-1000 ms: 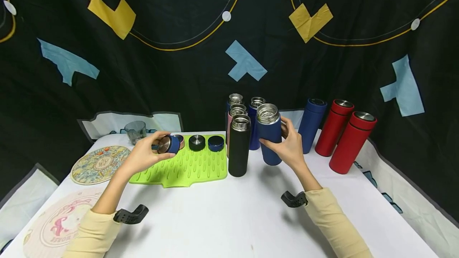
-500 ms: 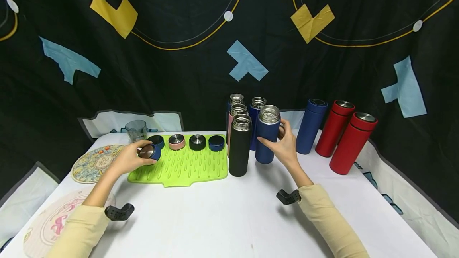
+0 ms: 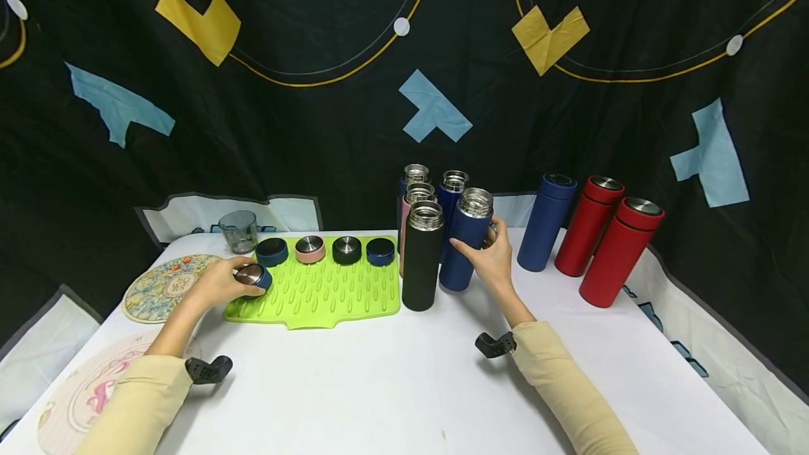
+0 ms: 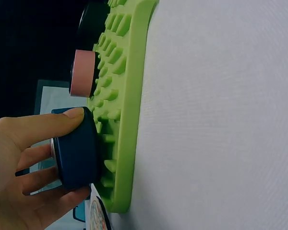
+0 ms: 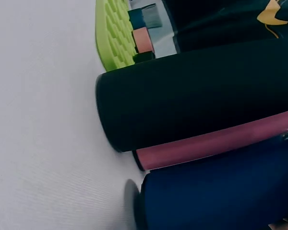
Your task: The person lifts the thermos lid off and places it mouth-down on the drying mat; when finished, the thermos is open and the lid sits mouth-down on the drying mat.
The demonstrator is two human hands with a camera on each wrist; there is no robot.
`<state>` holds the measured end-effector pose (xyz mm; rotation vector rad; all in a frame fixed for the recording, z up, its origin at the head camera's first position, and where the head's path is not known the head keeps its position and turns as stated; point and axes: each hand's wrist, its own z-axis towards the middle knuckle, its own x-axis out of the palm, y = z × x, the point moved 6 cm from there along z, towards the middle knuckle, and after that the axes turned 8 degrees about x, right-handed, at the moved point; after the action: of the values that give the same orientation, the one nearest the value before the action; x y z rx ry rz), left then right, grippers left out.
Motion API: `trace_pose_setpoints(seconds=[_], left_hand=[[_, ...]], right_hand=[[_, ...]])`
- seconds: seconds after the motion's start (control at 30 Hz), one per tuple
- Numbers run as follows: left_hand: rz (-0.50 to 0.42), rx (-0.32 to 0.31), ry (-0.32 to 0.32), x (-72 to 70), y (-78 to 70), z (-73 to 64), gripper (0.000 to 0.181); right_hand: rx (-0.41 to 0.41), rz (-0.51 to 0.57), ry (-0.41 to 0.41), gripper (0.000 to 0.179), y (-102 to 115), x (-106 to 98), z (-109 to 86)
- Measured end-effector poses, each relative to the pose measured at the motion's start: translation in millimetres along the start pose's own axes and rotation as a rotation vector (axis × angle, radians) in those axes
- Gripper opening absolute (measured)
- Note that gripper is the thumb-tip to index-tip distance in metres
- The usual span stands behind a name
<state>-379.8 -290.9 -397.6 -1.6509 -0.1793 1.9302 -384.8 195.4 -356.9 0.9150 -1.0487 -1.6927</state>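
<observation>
My left hand (image 3: 215,285) pinches a blue bottle lid (image 3: 251,277) with a silver top, low over the left front corner of a green ribbed mat (image 3: 329,293). In the left wrist view the thumb and fingers clasp the lid (image 4: 77,151) from either side; whether it touches the mat I cannot tell. My right hand (image 3: 496,258) grips an upright, lidless blue vacuum flask (image 3: 460,248) beside a black flask (image 3: 420,265). A shadow lies by the base of the blue flask (image 5: 216,191) in the right wrist view; contact with the table is unclear.
Along the mat's back edge stand several lids, among them a pink lid (image 3: 310,250). Behind the black flask are more lidless flasks, one pink (image 3: 404,237). Capped red flasks (image 3: 622,251) and a capped blue flask (image 3: 546,223) stand right. A glass cup (image 3: 239,230) and round placemats (image 3: 167,290) are left.
My left hand has carried the blue lid left and down toward the mat's front left corner. My right hand has shifted the blue flask slightly left, closer to the other lidless flasks.
</observation>
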Motion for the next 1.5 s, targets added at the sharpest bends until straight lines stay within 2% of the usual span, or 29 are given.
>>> trace_pose_setpoints(seconds=[0.07, 0.17, 0.37, 0.67, 0.93, 1.03, 1.23, 1.5], left_hand=[[0.005, 0.002, -0.005, 0.4, 0.6, 0.7, 0.071], [0.017, 0.008, -0.003, 1.9, 1.3, 1.5, 0.071], [0.018, 0.032, 0.008, 3.8, -1.8, 0.4, 0.07], [0.015, 0.032, 0.013, 2.7, -6.0, -3.4, 0.07], [0.072, 0.059, 0.011, -2.6, -5.9, -6.2, 0.075], [0.086, 0.07, -0.014, -9.1, -14.1, -9.0, 0.075], [0.07, 0.121, -0.059, -16.0, -40.8, -15.0, 0.071], [0.051, 0.262, -0.054, 1.0, -75.0, -18.1, 0.065]], right_hand=[[-0.002, 0.001, -0.011, 0.079, -10.5, 2.1, 4.7], [-0.017, -0.007, -0.015, 0.079, -15.1, 6.2, 6.3], [-0.046, -0.009, -0.003, 0.08, -17.6, 14.1, 8.3], [-0.063, -0.03, 0.011, 0.079, -21.0, 21.4, 12.1], [-0.045, -0.094, 0.05, 0.079, -24.9, 24.3, 13.2], [-0.028, -0.098, 0.077, 0.082, -27.0, 23.0, 14.7], [0.011, -0.13, 0.127, 0.088, -30.6, 17.7, 14.6], [0.035, -0.142, 0.164, 0.087, -36.0, 7.5, 8.0]])
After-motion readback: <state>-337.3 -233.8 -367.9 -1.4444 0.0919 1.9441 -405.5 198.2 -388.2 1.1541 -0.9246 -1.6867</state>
